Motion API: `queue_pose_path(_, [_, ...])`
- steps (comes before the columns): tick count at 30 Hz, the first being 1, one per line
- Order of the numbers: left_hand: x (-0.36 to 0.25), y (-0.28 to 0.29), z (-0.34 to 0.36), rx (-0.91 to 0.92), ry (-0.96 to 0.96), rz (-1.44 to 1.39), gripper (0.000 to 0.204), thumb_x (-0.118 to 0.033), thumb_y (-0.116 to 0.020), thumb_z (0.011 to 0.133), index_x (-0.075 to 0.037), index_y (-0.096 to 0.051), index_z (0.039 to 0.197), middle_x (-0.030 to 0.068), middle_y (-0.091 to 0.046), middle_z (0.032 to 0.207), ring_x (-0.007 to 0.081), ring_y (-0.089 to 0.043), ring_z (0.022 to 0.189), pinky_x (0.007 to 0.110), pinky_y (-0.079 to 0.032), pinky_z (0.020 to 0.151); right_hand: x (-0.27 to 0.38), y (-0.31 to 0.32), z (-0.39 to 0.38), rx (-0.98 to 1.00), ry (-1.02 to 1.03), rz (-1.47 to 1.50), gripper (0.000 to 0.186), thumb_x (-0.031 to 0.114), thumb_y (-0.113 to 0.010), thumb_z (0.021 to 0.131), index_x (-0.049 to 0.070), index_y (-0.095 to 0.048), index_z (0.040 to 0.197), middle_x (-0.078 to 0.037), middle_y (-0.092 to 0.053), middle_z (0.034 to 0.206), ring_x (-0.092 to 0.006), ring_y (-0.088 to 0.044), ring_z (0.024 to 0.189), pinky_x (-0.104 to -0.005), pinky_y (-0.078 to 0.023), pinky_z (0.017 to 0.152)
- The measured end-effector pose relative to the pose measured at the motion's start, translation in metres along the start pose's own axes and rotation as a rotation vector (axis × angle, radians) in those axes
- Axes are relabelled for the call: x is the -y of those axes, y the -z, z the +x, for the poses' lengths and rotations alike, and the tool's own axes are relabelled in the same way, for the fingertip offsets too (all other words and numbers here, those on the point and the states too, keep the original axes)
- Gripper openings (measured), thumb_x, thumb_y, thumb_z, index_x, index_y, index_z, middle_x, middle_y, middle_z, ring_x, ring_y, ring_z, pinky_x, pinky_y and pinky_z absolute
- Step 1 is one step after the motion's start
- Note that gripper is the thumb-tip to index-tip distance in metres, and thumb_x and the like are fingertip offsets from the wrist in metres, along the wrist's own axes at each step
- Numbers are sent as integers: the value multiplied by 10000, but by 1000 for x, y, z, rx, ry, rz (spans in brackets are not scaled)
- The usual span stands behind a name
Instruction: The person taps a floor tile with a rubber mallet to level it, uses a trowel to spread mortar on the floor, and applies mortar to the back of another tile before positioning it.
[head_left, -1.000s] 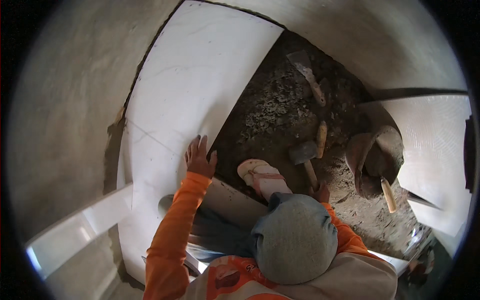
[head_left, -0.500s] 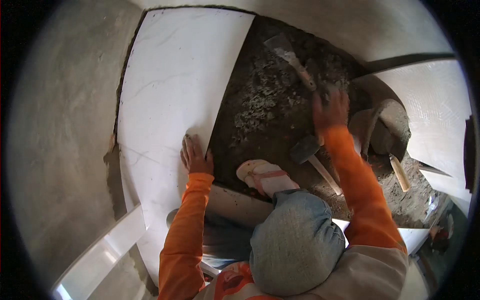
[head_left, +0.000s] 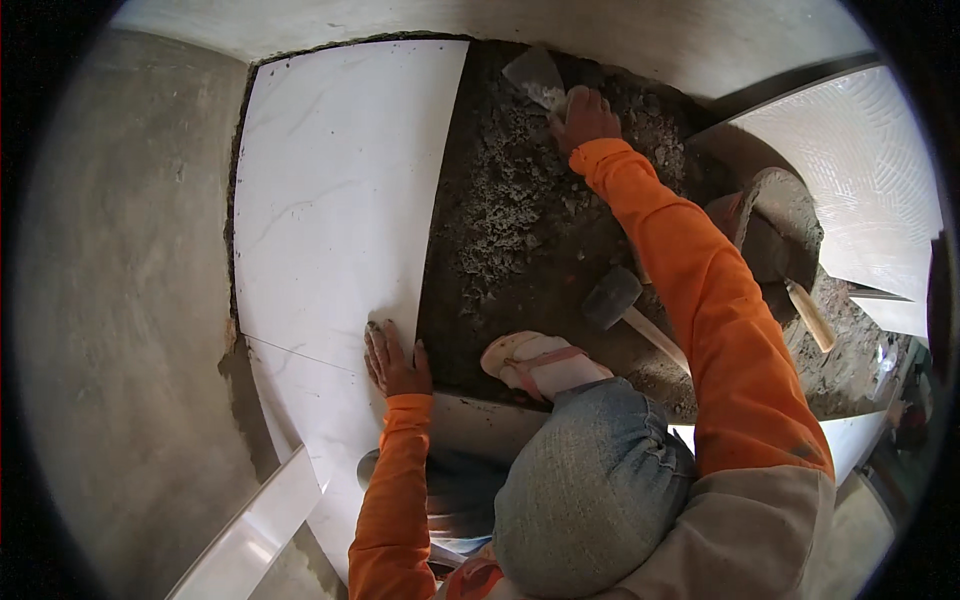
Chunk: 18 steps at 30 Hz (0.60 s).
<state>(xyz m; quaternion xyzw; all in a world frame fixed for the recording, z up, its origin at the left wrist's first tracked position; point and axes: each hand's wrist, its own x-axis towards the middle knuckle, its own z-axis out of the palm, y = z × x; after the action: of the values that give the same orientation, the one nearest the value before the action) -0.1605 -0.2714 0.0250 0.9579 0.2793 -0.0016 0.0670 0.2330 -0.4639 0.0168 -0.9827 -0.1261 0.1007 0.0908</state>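
Observation:
My left hand point(head_left: 398, 365) lies open, fingers apart, on white marble-patterned tiles point(head_left: 330, 180) at the left, near the edge beside dark, crumbly mortar point(head_left: 500, 230). At the upper middle, my right hand point(head_left: 585, 120) grips a scraper point(head_left: 532, 75) by its handle, which is mostly hidden under the fingers; the flat blade points toward the back wall. A rubber mallet point(head_left: 612, 298) with a wooden handle lies below my right forearm, beside my sandalled foot point(head_left: 540, 365).
A mortar-crusted bucket point(head_left: 790, 200) with a wooden-handled tool point(head_left: 810, 315) stands at right. Behind it are white tiles point(head_left: 860, 170) with ridged surfaces. Grey plastered walls point(head_left: 130, 250) border the left and back. A white strip point(head_left: 245, 530) is at lower left; my denim-covered knee point(head_left: 580, 480) fills the lower middle.
My right hand has let go of the mallet and moved up and forward onto the scraper. My left hand stays on the tile. The view has shifted.

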Motion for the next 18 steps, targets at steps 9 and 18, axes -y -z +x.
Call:
queue_pose_path(9, [1,-7,0,-23,31,5,591,-318,-555,811,-94,-383,1330,167,-323,1390,319,-302,1286,467,-254,1021,74,-34,24,23,-223,520,325,323,-565,842,10,-505,905,-146,-603,732,-300,-617,659,-387,-517,625])
queue_pose_path(18, [-6,-6,-1,-15,26,5,627,-314,-589,792,-83,-374,1333,165,-323,1392,327,-305,1282,458,-239,1035,57,-99,100,5,-207,1246,203,132,-595,839,-22,-518,733,-83,-522,616,-165,-478,505,-326,-437,493])
